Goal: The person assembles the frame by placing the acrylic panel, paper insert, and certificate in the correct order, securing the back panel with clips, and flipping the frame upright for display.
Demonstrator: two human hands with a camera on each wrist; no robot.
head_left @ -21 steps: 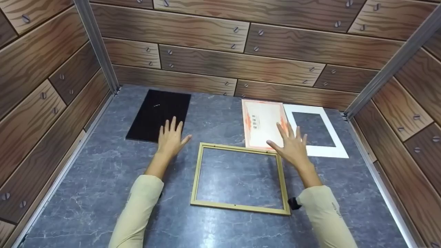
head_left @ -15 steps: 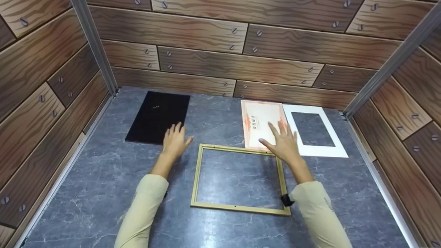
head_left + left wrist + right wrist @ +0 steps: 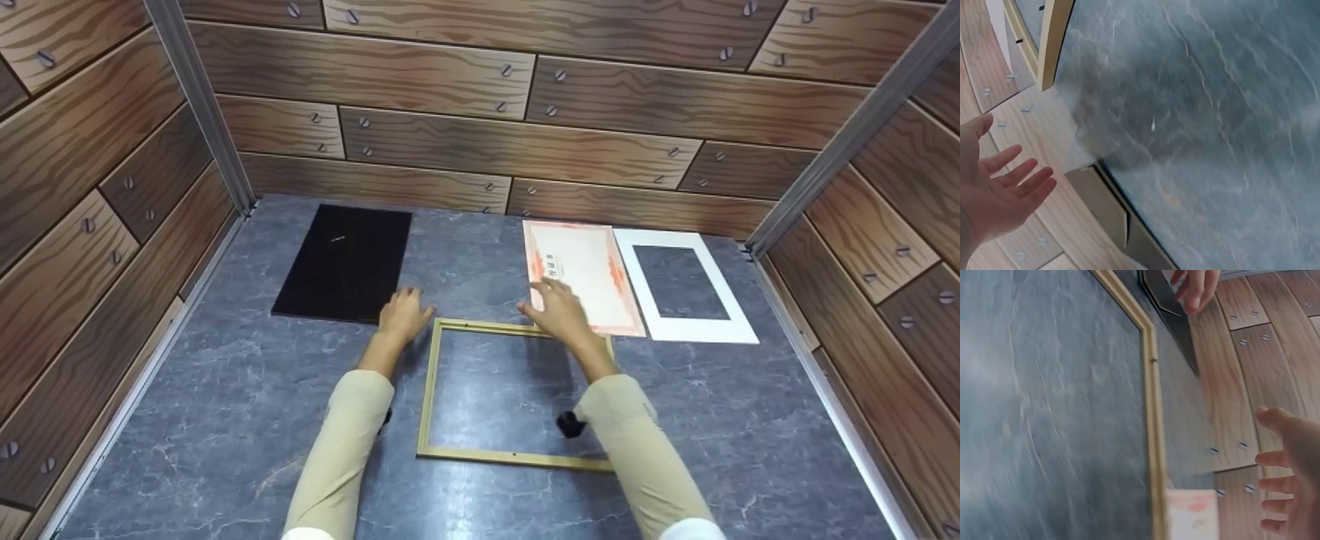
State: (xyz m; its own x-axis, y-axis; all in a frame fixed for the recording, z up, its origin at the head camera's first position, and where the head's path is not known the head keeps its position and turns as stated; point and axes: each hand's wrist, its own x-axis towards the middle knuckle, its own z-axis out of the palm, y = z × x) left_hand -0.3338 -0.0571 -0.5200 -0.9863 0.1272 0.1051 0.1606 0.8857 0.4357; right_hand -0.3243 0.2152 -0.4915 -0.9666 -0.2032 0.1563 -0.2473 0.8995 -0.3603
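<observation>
In the head view a gold picture frame [image 3: 514, 457] without backing lies flat on the table. My left hand [image 3: 403, 315] hovers between its far left corner and the near right corner of a black panel [image 3: 341, 259]. The right hand [image 3: 559, 311] is over the frame's far bar, its fingers overlapping the left edge of a certificate [image 3: 596, 277] with an orange border. Neither hand holds anything; the left wrist view shows the left fingers [image 3: 1033, 180] loosely spread, and in the right wrist view the right fingers [image 3: 1276, 486] are apart.
A white mat board [image 3: 705, 330] with a cut-out window lies right of the certificate. Wood-patterned walls [image 3: 435, 135] enclose the marbled grey table [image 3: 187, 405] at the back and both sides, with metal posts [image 3: 202, 112] at the corners.
Both hands have drawn inward and nearer: the left slid right off the black panel, the right moved left across the certificate to above the frame. The objects have stayed put.
</observation>
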